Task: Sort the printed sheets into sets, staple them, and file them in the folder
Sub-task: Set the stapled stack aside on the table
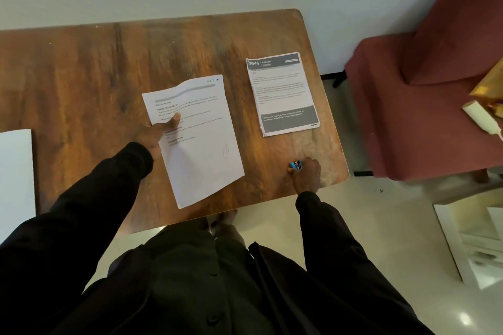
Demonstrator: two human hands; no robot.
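We see a brown wooden table [81,84] filling the upper and middle left of the frame, with a red armchair [424,106] at the right edge. At centre our left hand [158,133] pinches a printed sheet [198,144], thumb on top, while a stapled set [283,95] lies flat to its upper right. Right of centre our right hand [306,174] is curled around a small blue stapler [296,165] on the table.
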